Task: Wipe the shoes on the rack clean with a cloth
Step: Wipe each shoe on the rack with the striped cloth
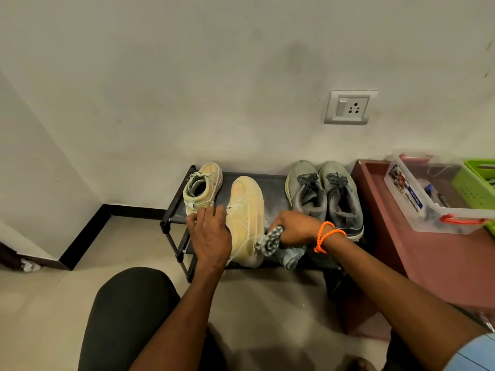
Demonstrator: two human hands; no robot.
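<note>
Head view: left hand (pixel 210 234) gripping yellow shoe (pixel 247 210), cloth (pixel 270 241) bunched in right hand (pixel 296 227) grip just beside.

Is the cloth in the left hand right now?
No, the right hand grips the cloth, while the left hand holds the yellow shoe.

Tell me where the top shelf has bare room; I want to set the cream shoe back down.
Bare shelf lies between the lifted cream shoe and the grey pair. The left end is crowded by the other cream shoe.
</note>
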